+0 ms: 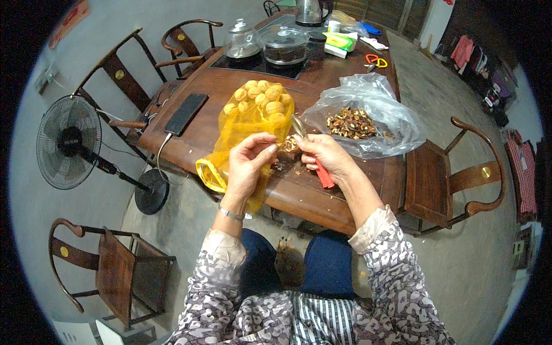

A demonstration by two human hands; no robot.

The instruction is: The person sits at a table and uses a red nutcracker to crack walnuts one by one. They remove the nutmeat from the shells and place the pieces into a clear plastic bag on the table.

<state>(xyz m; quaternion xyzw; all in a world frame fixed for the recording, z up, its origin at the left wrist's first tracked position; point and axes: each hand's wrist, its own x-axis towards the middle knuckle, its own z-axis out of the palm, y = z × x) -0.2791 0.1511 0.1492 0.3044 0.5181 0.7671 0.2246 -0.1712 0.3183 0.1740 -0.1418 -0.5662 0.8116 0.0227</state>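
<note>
My right hand (322,154) is closed around a nutcracker with red handles (324,173), its metal jaws pointing up and away. Across from it, my left hand (255,157) is raised with thumb and fingertips brought close together; whether a small piece is between them cannot be told. Below and between both hands lies a small heap of cracked walnut pieces (290,145) on the wooden table. A yellow mesh bag (246,125) with whole walnuts (274,92) in its far end lies behind and beside my left hand. Right of it, a clear plastic bag (379,101) holds shelled walnut kernels (351,123).
A phone (186,114) with a cable lies at the table's left edge. Farther back are a glass pot (284,46), a kettle (309,12), a tissue pack (340,42) and scissors (376,61). Wooden chairs (427,187) and a standing fan (69,141) surround the table.
</note>
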